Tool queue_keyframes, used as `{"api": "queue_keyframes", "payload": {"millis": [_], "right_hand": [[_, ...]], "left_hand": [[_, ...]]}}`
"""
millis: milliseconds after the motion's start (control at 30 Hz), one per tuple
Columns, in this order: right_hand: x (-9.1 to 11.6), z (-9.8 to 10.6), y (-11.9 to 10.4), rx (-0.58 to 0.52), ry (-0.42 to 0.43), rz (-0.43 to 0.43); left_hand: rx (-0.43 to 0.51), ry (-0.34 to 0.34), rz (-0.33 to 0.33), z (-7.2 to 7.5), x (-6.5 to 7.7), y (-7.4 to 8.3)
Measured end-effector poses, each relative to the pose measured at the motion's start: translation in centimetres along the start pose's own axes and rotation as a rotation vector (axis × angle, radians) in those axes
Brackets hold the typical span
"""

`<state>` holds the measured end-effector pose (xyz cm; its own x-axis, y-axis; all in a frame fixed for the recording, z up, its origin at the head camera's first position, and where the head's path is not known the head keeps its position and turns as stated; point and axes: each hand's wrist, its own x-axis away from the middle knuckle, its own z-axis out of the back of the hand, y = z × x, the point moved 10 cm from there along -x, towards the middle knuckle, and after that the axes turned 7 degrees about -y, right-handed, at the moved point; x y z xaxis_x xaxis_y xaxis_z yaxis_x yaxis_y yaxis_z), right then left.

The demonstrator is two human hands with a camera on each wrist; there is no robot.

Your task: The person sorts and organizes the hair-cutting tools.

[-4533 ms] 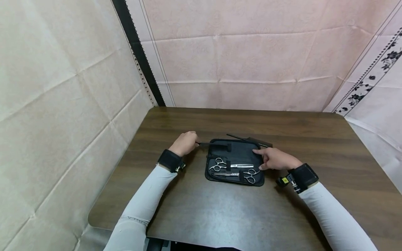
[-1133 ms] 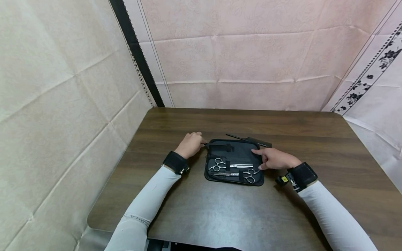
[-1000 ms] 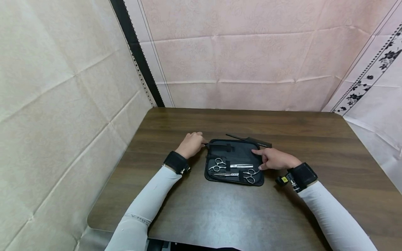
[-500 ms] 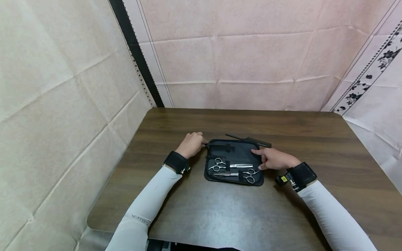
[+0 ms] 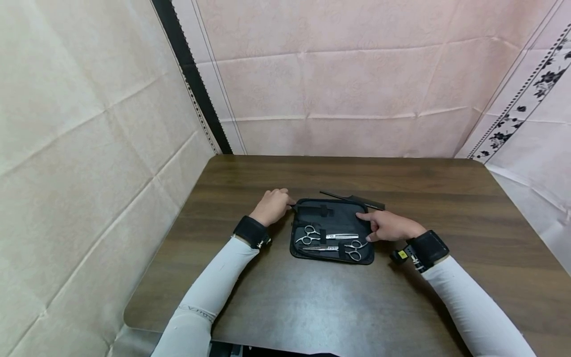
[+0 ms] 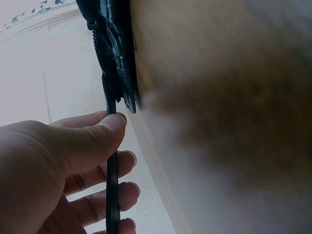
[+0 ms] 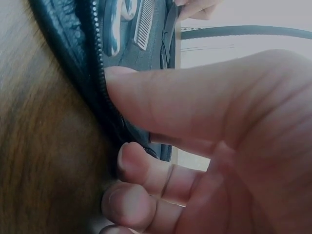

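Note:
A black zip-up scissors case (image 5: 334, 221) lies unfolded on the table. In it are thinning scissors (image 5: 341, 236) and haircutting scissors (image 5: 325, 248), both under black loops. At the case's far left corner my left hand (image 5: 271, 206) pinches a slim, flat black strip (image 6: 112, 195) between thumb and fingers. The strip's other part (image 5: 308, 210) runs into the case toward a loop (image 5: 324, 210); its kind does not show. My right hand (image 5: 390, 225) holds the case's right edge, thumb (image 7: 146, 92) over the zip and fingers curled at the outer side, index finger pointing inward.
Right behind the case lies a black tail comb (image 5: 357, 199), its thin tail pointing left. The brown wooden table (image 5: 250, 297) has rounded corners. Pale cloth hangs (image 5: 357, 99) stand along its back and left sides.
Since the earliest frame my left hand has moved right, up to the case corner, and the black strip has slid farther into the case. Over the last second both hands stay almost still.

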<state>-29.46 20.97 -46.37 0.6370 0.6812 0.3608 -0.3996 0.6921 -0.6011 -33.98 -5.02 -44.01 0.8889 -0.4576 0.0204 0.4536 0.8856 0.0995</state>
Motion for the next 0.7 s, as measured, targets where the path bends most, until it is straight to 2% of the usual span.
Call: {"api": "queue_keyframes", "payload": {"millis": [700], "right_hand": [[-0.24, -0.07, 0.61, -0.007, -0.011, -0.016]], "left_hand": [[-0.014, 0.013, -0.027, -0.17, -0.59, 0.62]]}}
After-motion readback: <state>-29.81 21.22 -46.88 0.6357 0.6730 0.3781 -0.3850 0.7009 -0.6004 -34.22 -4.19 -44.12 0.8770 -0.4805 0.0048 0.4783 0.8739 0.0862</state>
